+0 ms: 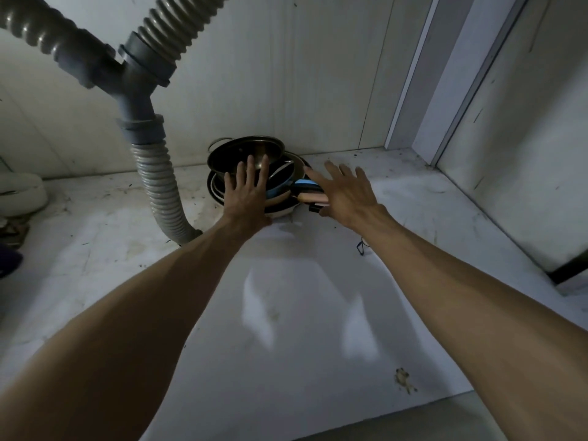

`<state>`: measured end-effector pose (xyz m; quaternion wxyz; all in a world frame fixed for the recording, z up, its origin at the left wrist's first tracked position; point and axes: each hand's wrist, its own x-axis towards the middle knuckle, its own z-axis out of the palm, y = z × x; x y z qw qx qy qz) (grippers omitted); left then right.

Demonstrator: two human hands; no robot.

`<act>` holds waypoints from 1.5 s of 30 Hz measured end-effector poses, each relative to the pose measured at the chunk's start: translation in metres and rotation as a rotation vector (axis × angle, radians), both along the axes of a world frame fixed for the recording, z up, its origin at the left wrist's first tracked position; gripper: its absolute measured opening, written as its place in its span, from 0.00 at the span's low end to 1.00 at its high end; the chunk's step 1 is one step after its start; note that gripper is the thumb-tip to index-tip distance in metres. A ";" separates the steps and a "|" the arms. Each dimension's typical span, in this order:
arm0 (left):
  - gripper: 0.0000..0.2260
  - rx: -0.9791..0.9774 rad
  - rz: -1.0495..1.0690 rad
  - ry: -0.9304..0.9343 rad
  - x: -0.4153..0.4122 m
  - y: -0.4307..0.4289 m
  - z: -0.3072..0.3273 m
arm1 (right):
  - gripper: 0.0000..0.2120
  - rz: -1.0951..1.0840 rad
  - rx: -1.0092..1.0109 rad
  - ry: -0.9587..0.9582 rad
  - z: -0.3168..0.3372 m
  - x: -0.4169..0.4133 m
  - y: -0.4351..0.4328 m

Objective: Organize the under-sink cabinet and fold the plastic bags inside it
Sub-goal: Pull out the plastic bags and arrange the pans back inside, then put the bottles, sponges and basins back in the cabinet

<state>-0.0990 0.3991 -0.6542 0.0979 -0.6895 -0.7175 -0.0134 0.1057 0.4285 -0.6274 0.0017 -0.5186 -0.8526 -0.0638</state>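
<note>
Steel pots and pans (280, 183) are sitting in a crooked stack at the back of the cabinet floor (286, 313), just beside the drain hose (159, 192). The left hand (246, 195) is pressing flat-fingered against the stack. The right hand (343, 194) is spreading over the pan handles (313, 197), gripping nothing. An uneven push is probably going to tip the tilted top pot (235, 151) off, or shove the stack into the hose.
</note>
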 end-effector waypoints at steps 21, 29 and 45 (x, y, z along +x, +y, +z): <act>0.31 -0.364 -0.297 -0.153 0.150 -0.080 0.107 | 0.39 -0.354 -0.362 0.123 0.082 0.165 -0.159; 0.33 -0.280 -0.488 -0.188 0.287 -0.096 0.214 | 0.37 -0.519 -0.185 -0.092 0.198 0.293 -0.203; 0.30 -0.511 -0.572 -0.759 0.492 -0.204 0.099 | 0.28 -0.515 -0.124 -0.092 0.137 0.434 -0.272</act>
